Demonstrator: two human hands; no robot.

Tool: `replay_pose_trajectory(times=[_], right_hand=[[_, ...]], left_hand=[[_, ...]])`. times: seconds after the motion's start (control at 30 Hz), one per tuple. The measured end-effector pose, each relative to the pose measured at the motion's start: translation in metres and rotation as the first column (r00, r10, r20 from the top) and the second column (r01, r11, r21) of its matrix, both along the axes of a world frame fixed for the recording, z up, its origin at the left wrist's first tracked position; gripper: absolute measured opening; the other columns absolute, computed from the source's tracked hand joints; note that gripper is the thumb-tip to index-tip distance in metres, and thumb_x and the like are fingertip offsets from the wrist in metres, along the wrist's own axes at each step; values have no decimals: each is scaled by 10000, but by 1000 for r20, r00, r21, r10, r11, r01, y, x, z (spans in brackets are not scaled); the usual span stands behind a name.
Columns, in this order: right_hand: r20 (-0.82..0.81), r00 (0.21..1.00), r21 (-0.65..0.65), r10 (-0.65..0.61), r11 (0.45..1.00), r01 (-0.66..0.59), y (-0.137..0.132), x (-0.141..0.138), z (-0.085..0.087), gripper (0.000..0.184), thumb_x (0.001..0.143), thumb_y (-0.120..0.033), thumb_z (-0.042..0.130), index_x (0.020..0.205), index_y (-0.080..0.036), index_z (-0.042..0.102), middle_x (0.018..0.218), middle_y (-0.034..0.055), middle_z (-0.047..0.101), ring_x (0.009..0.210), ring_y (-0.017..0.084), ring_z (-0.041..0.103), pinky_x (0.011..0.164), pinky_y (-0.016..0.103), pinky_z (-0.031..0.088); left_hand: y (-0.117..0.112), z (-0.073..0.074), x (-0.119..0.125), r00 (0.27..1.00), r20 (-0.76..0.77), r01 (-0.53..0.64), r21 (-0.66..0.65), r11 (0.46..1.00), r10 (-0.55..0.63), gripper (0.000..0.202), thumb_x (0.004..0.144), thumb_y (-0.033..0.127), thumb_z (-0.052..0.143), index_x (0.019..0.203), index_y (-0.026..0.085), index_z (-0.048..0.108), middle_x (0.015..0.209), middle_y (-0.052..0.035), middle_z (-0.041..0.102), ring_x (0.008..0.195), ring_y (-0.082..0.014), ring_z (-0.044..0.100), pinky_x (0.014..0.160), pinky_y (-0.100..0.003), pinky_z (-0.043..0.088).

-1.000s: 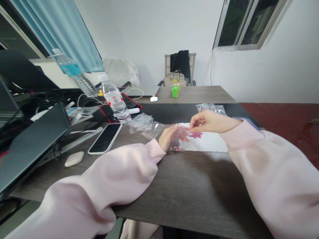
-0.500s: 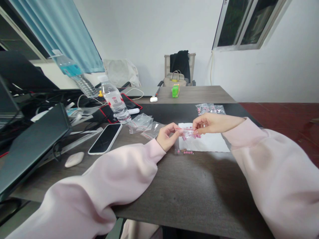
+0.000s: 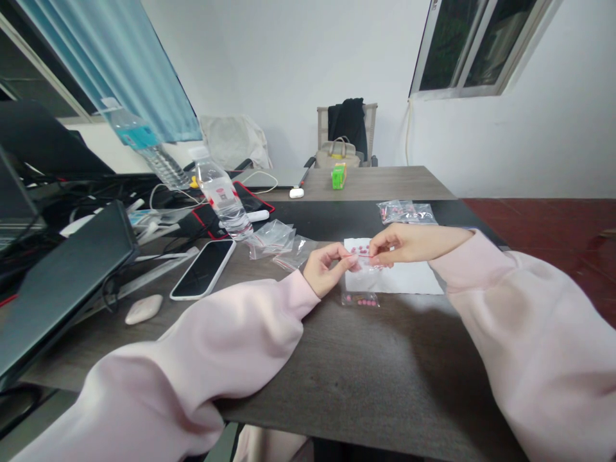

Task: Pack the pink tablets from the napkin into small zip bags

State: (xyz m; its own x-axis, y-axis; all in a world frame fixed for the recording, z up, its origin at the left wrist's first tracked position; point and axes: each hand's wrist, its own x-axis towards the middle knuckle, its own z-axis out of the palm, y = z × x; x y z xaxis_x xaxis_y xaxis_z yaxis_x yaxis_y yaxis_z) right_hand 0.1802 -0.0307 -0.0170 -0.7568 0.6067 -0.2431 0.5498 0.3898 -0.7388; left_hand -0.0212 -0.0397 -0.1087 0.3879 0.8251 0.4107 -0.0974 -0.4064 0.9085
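A small clear zip bag (image 3: 362, 299), its lower end holding several pink pills and something brown, hangs between my hands above a white sheet of paper (image 3: 414, 279). My left hand (image 3: 328, 266) pinches the red-lined top edge at its left. At the right of that same edge, the thumb and fingers of my right hand (image 3: 391, 245) are closed on it. Several loose pink pills (image 3: 359, 249) lie on the paper just beyond the bag. Left of my left hand are clear zip bags (image 3: 276, 237); filled bags (image 3: 407, 212) lie past my right hand.
A phone (image 3: 203, 269), a white mouse-shaped case (image 3: 144, 309) and a water bottle (image 3: 224, 199) stand or lie to the left, near a dark laptop (image 3: 67, 282) and cables. Farther back is a green box (image 3: 339, 176) on the table (image 3: 337, 359).
My right hand has shifted slightly left and down along the bag's top edge, closer to my left hand. More loose pills on the paper show now.
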Motion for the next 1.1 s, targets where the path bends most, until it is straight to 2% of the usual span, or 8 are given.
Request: replay_pose_trajectory(times=[0.17,0.4,0.63,0.77,0.9,1.1], right_hand=[[-45,999,-43,-6,999,4,-1,-2,-2,315,777,-453,578,765,-138,575,674,-7,544,619,105,491,598,261,404],[-82,997,-80,-3,997,-4,-2,-4,0,249,783,-399,568,736,-156,535,668,-21,526,631,101,498,616,261,410],[45,996,-149,-72,986,78,-2,0,-2,277,740,-426,622,733,-152,580,653,1,578,599,107,523,517,223,391],[58,992,-136,-110,984,117,-4,0,0,366,713,-506,647,763,-145,620,675,16,608,626,114,543,536,222,396],[1,993,-148,-119,982,118,-3,-1,-3,437,694,-566,635,756,-134,643,676,23,617,653,129,559,594,254,414],[-30,994,-136,-108,985,103,-3,-1,-4,394,709,-536,639,711,-142,627,652,15,610,643,132,557,635,274,431]], left_hand=[[1,-1,1,1000,8,2,-30,1000,-2,349,743,471,675,682,140,581,645,-34,671,599,-122,614,630,-260,484],[0,5,1,999,-40,-29,-9,1000,29,344,717,474,692,676,142,610,641,-21,651,616,-122,579,647,-264,452],[5,3,-2,996,8,-85,-33,996,86,383,702,498,694,638,143,568,596,10,570,579,-99,505,623,-247,410],[5,2,-1,994,22,-104,-19,994,104,397,710,515,681,647,141,563,609,10,559,591,-96,490,614,-241,393],[4,3,1,994,44,-95,-47,994,97,419,698,536,685,660,136,567,623,8,560,603,-93,490,623,-239,397],[4,6,2,997,60,-41,-104,994,47,455,666,582,685,681,140,578,643,1,585,618,-107,530,646,-253,433]])
